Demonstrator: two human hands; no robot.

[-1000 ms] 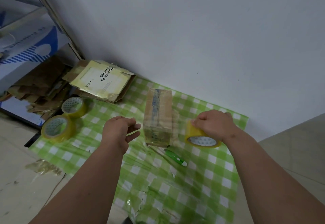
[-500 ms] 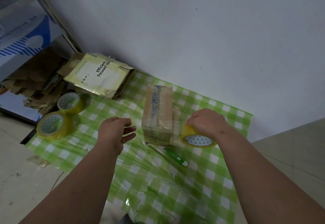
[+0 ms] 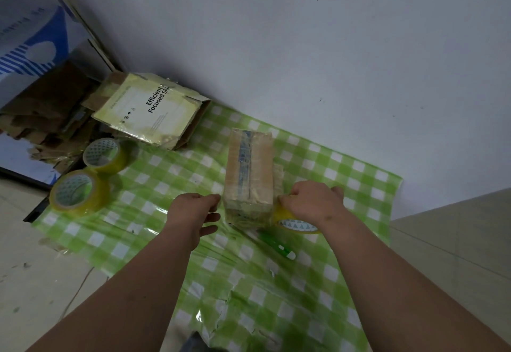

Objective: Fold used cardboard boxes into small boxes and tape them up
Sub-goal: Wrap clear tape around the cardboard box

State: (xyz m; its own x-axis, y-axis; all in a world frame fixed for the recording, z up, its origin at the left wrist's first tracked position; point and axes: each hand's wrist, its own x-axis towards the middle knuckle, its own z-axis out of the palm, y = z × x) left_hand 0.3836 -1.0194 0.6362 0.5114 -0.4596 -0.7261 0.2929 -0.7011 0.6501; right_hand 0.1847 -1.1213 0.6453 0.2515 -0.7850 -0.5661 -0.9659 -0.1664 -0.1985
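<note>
A small brown cardboard box (image 3: 249, 169), wrapped in clear tape, lies on the green checked sheet (image 3: 171, 180). My right hand (image 3: 312, 202) grips a yellow tape roll (image 3: 293, 220) pressed against the box's near right corner. My left hand (image 3: 193, 213) hovers just left of the box's near end, fingers loosely curled and apart, holding nothing. A green utility knife (image 3: 276, 245) lies on the sheet in front of the box.
Two more yellow tape rolls (image 3: 103, 155) (image 3: 78, 192) sit at the sheet's left edge. A flattened printed box (image 3: 150, 111) leans at the back left beside a pile of cardboard scraps (image 3: 47, 114). A white wall (image 3: 304, 47) stands right behind the sheet.
My left hand moved closer to the box's left side. My right hand brought the tape roll up against the box's near right corner.
</note>
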